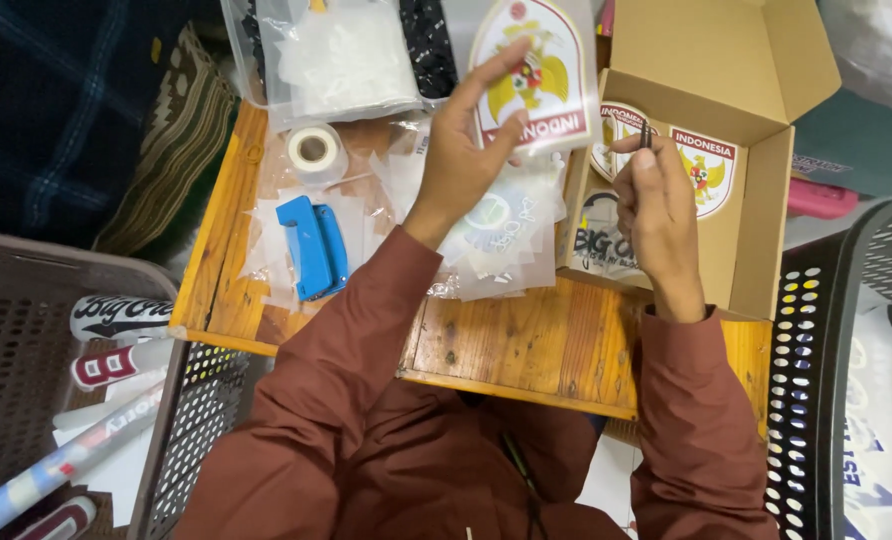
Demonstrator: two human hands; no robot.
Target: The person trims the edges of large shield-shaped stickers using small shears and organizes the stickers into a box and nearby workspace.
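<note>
My left hand (463, 140) holds up a shield-shaped emblem sticker (544, 60) in a clear sleeve, white with a red border and a gold bird, pinched at its lower left edge. My right hand (656, 195) grips a thin dark pen-like tool (645, 135), its tip upward, just right of the sticker. Both hands hover over a small wooden table (526, 340). An open cardboard box (736, 80) behind my right hand holds more shield stickers (706, 170). Both sleeves are rust brown.
A blue stapler (313, 245), a white tape roll (314, 150) and loose clear plastic sleeves (506, 240) lie on the table. A clear bag of sleeves (336, 55) sits at the back. Perforated baskets (26, 340) (836, 340) with printed stickers flank the table.
</note>
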